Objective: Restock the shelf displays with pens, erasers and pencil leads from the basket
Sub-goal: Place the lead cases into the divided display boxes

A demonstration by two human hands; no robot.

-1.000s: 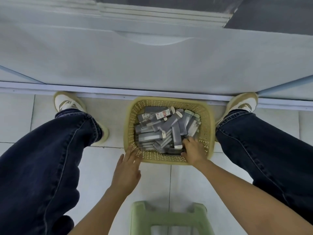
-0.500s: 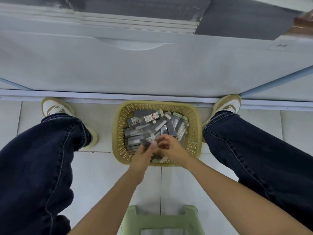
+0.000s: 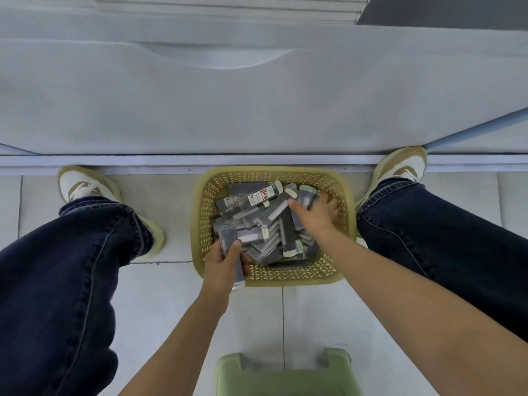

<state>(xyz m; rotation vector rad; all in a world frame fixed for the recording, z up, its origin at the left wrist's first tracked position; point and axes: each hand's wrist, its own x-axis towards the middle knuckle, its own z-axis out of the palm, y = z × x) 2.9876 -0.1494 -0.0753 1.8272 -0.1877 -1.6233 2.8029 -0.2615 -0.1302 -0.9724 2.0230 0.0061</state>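
Note:
A yellow plastic basket (image 3: 200, 212) sits on the floor between my feet, filled with several grey pencil lead cases (image 3: 265, 212). My left hand (image 3: 223, 267) grips a few grey lead cases (image 3: 228, 238) at the basket's near left corner. My right hand (image 3: 317, 215) reaches into the basket's far right part, blurred, its fingers spread over a case there; whether it grips one is unclear.
A white shelf base (image 3: 257, 95) rises just beyond the basket. My legs in dark jeans (image 3: 71, 267) flank the basket on both sides. A green plastic stool (image 3: 285, 372) stands below me on the tiled floor.
My right hand passed cases to the left hand, then moved from the near side to the far right of the basket. The left hand now holds cases.

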